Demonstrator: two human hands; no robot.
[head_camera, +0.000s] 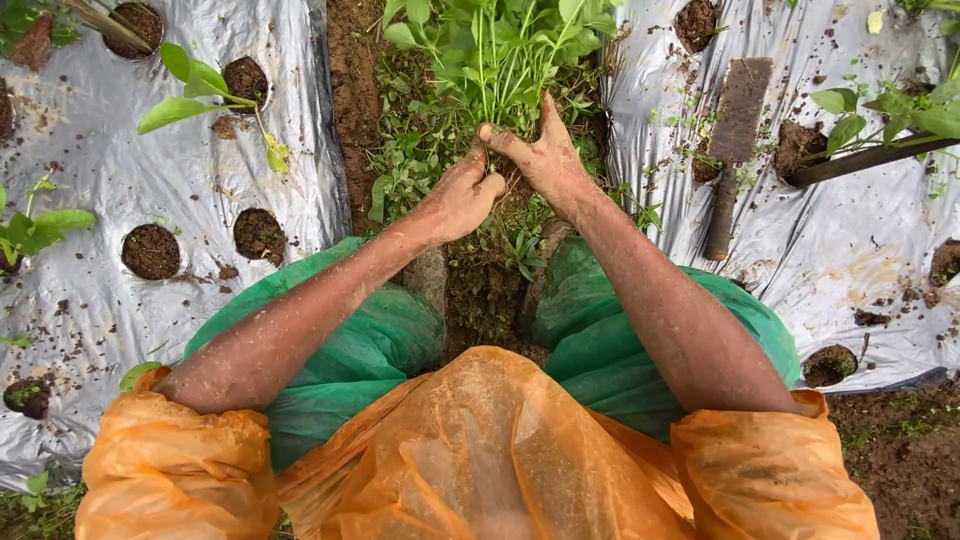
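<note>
Both soil-smeared hands meet at the foot of a leafy green plant (500, 50) that rises from the dirt furrow (480, 290) at twelve o'clock in the head view. The left hand (462, 200) comes in from seven o'clock, its fingers curled narrow around the bunched stems low down, knuckles turned up. The right hand (540, 155) comes in from five o'clock and lies just beside the left, touching it; its thumb and fingers (495, 135) pinch the same stems at their base, with one finger pointing up toward the leaves. Whether the roots are in the ground or free cannot be told, since the hands cover that spot. Small weeds (410, 180) spread over the soil at nine to ten o'clock of the hands. Silver plastic mulch sheets (200, 170) flank the furrow on both sides, each punched with round planting holes (150, 250) full of dark earth; some holes carry young seedlings (190, 90), as at ten o'clock and at two o'clock. A dark, mud-caked hand tool (735, 140) lies on the right sheet at two o'clock, well apart from the hands, its handle toward the person. Nearest the camera are orange plastic sleeves (170, 460) pushed up the arms and green plastic covering (370, 350) over both knees, which straddle the furrow.
</note>
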